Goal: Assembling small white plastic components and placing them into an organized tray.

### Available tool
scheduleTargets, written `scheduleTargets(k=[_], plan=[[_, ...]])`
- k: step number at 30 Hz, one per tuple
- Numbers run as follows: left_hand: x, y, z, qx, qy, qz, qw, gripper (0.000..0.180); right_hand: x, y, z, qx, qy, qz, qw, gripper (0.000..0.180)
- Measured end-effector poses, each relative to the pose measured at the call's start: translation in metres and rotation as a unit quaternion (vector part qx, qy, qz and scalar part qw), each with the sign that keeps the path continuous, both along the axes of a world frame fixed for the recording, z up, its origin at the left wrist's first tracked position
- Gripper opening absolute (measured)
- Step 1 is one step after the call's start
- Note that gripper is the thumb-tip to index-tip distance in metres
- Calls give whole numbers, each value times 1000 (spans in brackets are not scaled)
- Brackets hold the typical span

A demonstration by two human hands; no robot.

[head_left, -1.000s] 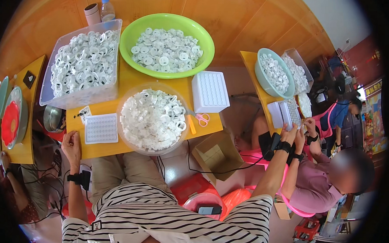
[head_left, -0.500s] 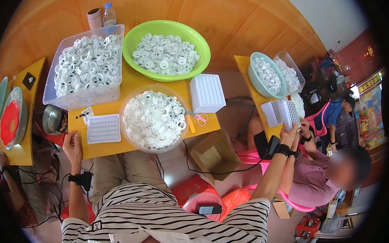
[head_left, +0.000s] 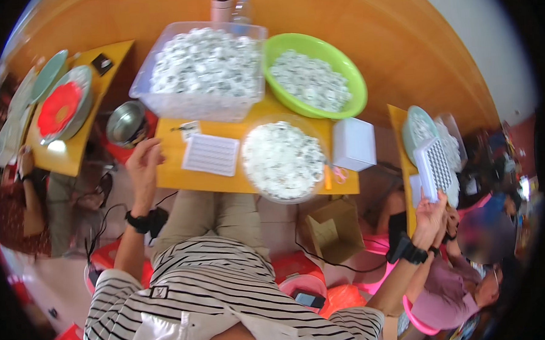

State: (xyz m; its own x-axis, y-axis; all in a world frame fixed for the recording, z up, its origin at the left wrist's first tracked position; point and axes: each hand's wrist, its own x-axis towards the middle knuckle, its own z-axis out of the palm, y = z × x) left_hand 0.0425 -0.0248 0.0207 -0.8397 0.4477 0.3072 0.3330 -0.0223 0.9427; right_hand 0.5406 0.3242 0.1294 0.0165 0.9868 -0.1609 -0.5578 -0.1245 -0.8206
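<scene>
My right hand (head_left: 429,216) reaches far out to the right and grips the lower end of a white tray with rows of dark pockets (head_left: 435,168). It holds the tray tilted up beside the neighbouring table, close to a co-worker's hands (head_left: 451,223). Raised off the left corner of my table, my left hand (head_left: 142,169) has loosely bent fingers, apart, with nothing visible in them. Nearest to it lies a flat white tray with rows of pockets (head_left: 211,154). A clear round tub of small white parts (head_left: 282,160) stands to the right of that tray.
Behind are a clear bin of white ring-like parts (head_left: 202,103) and a green basin (head_left: 355,93). A white block-shaped stack (head_left: 353,144), pink scissors (head_left: 340,175) and an orange-handled tool (head_left: 327,177) sit at the right. Below stands a cardboard box (head_left: 333,231); a cable runs past it.
The view has swung, shifting my table rightward in the picture. My right hand has lifted the pocketed tray and tilted it upright. My left hand has risen, its fingers loosening.
</scene>
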Motion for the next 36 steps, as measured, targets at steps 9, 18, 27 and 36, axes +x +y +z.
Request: scheduleTargets(k=[9,18,27,36], plan=[[54,11,36,78,-374,-356,853,43,-171,-120,-9,-76,69,224,969,27],[43,8,7,251,-631,-329,656,63,-296,-220,-57,-188,-3,494,849,26],[32,-11,10,362,-662,-339,562,76,-331,-252,-84,-119,-110,510,845,37],[35,-31,-1,356,-676,-302,569,67,-337,-260,-91,-46,-250,575,778,36]])
